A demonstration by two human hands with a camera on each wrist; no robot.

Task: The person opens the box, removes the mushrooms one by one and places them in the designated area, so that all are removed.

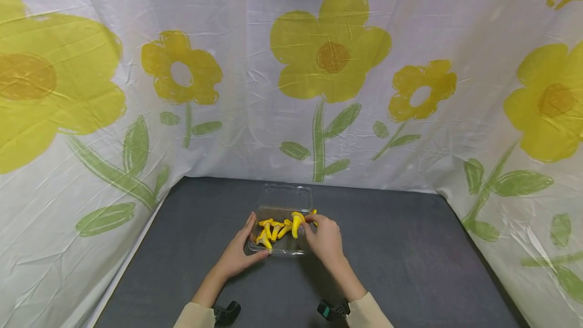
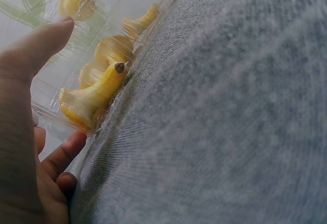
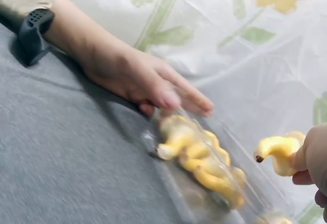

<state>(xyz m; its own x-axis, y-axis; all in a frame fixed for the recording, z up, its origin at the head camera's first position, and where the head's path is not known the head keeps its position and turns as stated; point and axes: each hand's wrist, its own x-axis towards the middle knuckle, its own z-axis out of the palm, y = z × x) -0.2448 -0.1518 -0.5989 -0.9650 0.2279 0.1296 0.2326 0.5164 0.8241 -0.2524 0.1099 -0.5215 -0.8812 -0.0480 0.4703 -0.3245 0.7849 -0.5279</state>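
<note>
A clear plastic clamshell box (image 1: 288, 253) sits on the dark table, holding several yellow chanterelle mushrooms (image 1: 275, 229) grouped at its left. Over the box's right half, my right hand (image 1: 324, 237) pinches one yellow chanterelle mushroom (image 1: 297, 223) between thumb and fingers; its dark stem end (image 3: 259, 159) shows in the right wrist view. My left hand (image 1: 239, 251) rests against the box's left front corner, thumb along the front and mostly straight fingers at the left side. Another yellow mushroom (image 1: 314, 212) is partly hidden behind my right hand.
The box's transparent lid (image 1: 286, 197) lies open on the far side. Dark grey cloth (image 1: 401, 252) covers the table. A white curtain (image 1: 255, 140) printed with yellow flowers stands along the back and both sides.
</note>
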